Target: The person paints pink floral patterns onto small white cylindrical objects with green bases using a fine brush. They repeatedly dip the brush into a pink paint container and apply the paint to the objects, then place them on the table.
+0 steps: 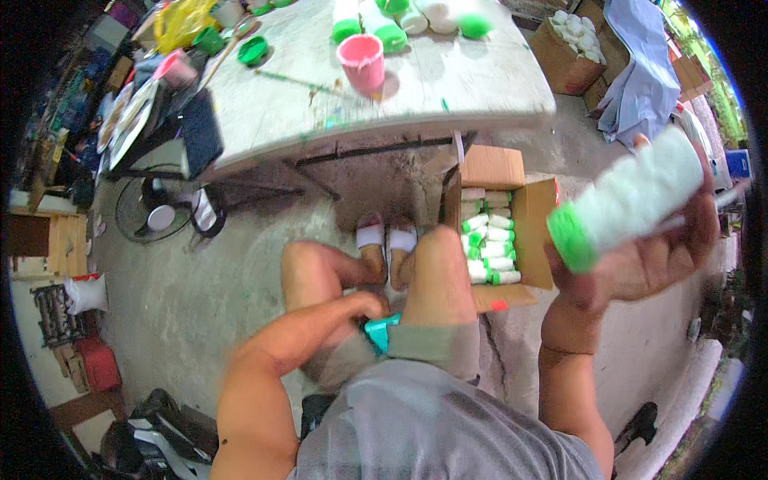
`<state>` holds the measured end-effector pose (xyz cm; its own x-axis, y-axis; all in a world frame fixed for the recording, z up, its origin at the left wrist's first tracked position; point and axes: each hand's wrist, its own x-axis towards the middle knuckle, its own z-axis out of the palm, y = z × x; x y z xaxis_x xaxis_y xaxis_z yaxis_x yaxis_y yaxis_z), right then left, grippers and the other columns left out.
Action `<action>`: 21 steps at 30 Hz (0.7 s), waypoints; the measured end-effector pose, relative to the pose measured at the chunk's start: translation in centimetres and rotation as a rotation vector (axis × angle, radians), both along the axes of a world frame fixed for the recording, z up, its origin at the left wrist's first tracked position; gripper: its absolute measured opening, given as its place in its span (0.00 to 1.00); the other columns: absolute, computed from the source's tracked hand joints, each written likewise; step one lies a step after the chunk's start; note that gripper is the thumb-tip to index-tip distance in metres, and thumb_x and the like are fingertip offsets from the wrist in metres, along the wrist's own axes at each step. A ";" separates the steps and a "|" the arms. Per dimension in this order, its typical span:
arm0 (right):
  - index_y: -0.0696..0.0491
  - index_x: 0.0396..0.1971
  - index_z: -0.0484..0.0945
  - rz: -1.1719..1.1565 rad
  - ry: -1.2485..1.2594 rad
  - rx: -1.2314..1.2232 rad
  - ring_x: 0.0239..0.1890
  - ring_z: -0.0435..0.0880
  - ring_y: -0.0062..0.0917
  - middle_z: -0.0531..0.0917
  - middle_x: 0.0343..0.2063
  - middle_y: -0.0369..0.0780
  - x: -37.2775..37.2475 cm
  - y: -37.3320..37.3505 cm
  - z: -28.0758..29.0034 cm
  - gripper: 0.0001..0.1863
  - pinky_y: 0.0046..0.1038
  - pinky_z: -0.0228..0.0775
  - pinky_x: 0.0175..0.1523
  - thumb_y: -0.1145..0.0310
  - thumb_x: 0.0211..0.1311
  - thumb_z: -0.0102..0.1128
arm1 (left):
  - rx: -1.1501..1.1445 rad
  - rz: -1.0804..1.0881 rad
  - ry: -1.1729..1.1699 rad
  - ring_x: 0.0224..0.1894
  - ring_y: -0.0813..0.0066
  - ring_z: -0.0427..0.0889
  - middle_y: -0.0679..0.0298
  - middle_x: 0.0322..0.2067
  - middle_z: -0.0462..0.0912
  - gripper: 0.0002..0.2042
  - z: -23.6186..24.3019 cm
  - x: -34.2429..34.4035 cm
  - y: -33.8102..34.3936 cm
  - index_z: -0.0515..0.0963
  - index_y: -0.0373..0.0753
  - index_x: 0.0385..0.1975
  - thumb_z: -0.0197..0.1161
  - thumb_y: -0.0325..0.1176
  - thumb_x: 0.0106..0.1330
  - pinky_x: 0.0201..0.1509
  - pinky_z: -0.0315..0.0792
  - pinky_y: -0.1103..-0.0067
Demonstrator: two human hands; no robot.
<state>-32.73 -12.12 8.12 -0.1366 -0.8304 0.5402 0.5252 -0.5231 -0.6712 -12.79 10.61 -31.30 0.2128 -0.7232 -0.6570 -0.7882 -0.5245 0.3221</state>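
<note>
The right hand [660, 256] is lifting a white bottle [640, 192] with a green end out to the right, above the floor and near side of the carton [534, 228]; its grip is grasping the bottle, with the palm showing below. The left hand [370, 306] is resting between the knees, just beside a teal container [379, 334]; whether its grip is holding that container, I cannot tell. More green-and-white bottles [499, 235] are lying in the open carton, while a pink cup [364, 66] is standing on the far desk [480, 88].

The bottle is tilting, green end low, so a loose grip could be letting it slip to the floor. If its surface is wet, which I cannot tell, the fingers could be smudging it. The teal container could be tipping if the knees are shifting.

No lettering is showing legibly on the bottle; a small red patch is marking the carton's near flap, unreadable.
</note>
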 end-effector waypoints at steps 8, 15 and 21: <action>0.50 0.67 0.66 -0.087 0.322 -0.130 0.55 0.80 0.49 0.72 0.64 0.53 7.9 -8.9 -0.8 0.26 0.53 0.73 0.64 0.60 0.71 0.52 | 0.048 0.079 0.189 0.32 0.50 0.85 0.50 0.28 0.86 0.11 2.5 1.4 -5.3 0.85 0.37 0.27 0.58 0.36 0.59 0.35 0.76 0.56; 0.60 0.61 0.71 0.592 -0.155 0.327 0.63 0.74 0.40 0.74 0.60 0.49 13.4 -10.2 0.9 0.25 0.46 0.66 0.71 0.59 0.76 0.38 | 0.073 0.090 0.280 0.34 0.48 0.85 0.49 0.31 0.86 0.10 8.9 4.8 -7.5 0.84 0.37 0.28 0.58 0.34 0.58 0.38 0.76 0.56; 0.51 0.62 0.72 0.213 0.563 0.040 0.69 0.67 0.35 0.71 0.65 0.41 13.4 -8.9 -2.2 0.22 0.45 0.61 0.74 0.58 0.76 0.42 | 0.088 0.126 0.267 0.36 0.47 0.85 0.48 0.32 0.86 0.10 5.9 5.2 -9.6 0.84 0.36 0.30 0.59 0.33 0.57 0.40 0.77 0.56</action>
<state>-19.36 -21.06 5.92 0.3326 -0.8294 0.4489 0.1734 -0.4141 -0.8936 -7.61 0.99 -25.38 0.1084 -0.6399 -0.7607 -0.6084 -0.6479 0.4583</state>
